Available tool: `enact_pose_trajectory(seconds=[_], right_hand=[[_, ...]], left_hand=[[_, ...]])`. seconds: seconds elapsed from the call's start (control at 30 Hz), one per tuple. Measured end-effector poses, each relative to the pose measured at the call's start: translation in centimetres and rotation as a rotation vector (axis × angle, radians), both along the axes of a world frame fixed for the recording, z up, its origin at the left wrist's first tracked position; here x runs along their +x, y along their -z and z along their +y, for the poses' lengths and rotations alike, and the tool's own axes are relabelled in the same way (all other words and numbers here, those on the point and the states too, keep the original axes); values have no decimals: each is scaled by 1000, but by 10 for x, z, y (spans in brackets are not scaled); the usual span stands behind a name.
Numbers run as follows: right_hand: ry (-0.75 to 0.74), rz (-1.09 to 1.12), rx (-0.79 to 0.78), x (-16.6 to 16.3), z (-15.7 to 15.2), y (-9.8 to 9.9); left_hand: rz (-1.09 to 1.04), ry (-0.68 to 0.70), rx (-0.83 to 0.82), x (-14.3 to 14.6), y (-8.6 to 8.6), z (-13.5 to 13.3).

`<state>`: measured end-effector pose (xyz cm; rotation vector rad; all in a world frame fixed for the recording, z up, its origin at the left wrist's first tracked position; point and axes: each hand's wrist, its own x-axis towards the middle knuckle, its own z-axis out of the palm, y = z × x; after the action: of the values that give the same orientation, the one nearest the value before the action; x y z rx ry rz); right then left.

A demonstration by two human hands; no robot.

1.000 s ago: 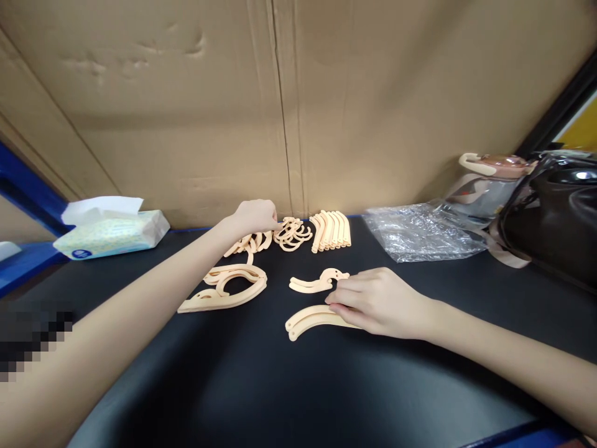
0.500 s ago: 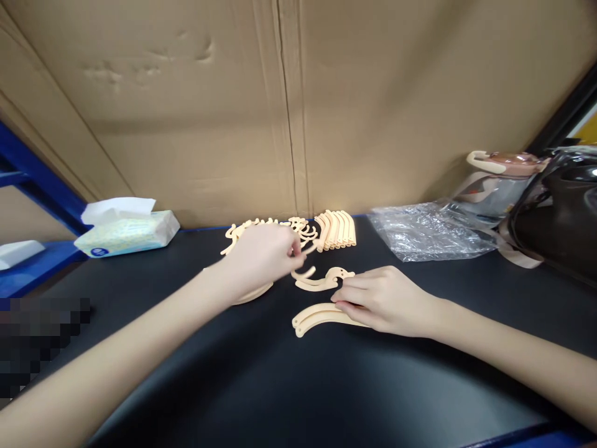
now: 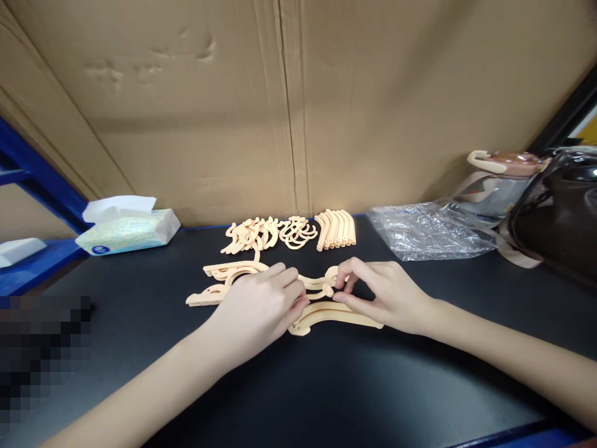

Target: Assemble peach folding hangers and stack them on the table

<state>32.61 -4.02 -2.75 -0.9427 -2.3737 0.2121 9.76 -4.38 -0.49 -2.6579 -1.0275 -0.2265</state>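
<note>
My left hand (image 3: pixel 265 302) is closed, its thumb and fingers pinching a slim beige plastic hanger hook (image 3: pixel 328 290), whose rounded end points right. My right hand (image 3: pixel 385 292) is half curled beside that end, thumb and forefinger apart with a gap between them. Just below both hands lies a pair of curved beige hanger arms (image 3: pixel 338 315), side by side on the black tabletop. Behind the fingers is another curved beige piece (image 3: pixel 310 281), partly covered by my right fingertips. Left of my left hand rest folded beige hangers (image 3: pixel 209 295), partly hidden by it.
At the back are a heap of beige curved parts (image 3: pixel 252 234), a small pile of hooks (image 3: pixel 297 233) and a row of hanger arms (image 3: pixel 336 229). A tissue pack (image 3: pixel 128 231) stands left; a clear plastic bag (image 3: pixel 429 231), a bottle (image 3: pixel 499 180) and a dark bag (image 3: pixel 559 211) are right.
My left hand has come down and nearer from the back piles, bringing the slim hook beside my right hand. My right hand has let go of the hanger arms and its fingers have parted.
</note>
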Motion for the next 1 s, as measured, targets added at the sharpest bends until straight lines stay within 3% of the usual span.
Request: enact_pose_trajectory(seconds=[0.27,0.47,0.6,0.8,1.0], right_hand=[[-140,-36,89,-3,-2,-1],[-214,-48,33,-3,-5,-1],[-212,-10,20,-3,-6,0],[-164,78,120,-3,-3,2],[-121,78,182,-1,-1,2]], left_hand=[[-91,114,56,-5,8,-7],[-162,114,100,-4,5,-10],[-244,60,22,-5,6,-10],[-384,-11,-148,-6,3,-8],[-376,-6,-216,-8,4,-6]])
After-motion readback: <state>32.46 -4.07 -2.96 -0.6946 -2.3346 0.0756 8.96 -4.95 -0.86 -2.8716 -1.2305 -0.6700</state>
